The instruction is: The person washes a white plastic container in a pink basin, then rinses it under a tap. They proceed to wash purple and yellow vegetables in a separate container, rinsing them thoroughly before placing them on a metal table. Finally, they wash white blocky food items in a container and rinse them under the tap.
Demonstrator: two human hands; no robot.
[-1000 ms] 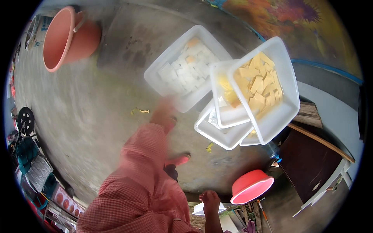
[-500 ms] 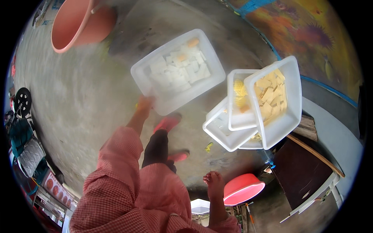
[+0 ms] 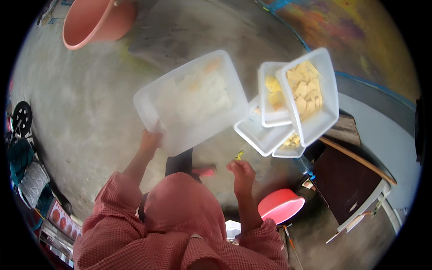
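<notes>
My left hand grips the near-left corner of a translucent white plastic tub, which tilts above the floor. Blurred white flat pieces lie in it, with a few orange bits among them. My right hand hangs in the air nearer my body, its fingers curled and nothing visible in them. To the right is a stack of askew white tubs. The top tub holds pale yellow slices; bright yellow pieces show in the tub beneath.
A large pink bucket stands at the far left. A pink basin sits right of my right hand, near a dark brown board. A small yellow scrap lies on the concrete floor. A painted wall rises at far right.
The tub in my left hand has come nearer and shifted left. My right hand has risen and moved forward, fingers still curled. My view has shifted slightly.
</notes>
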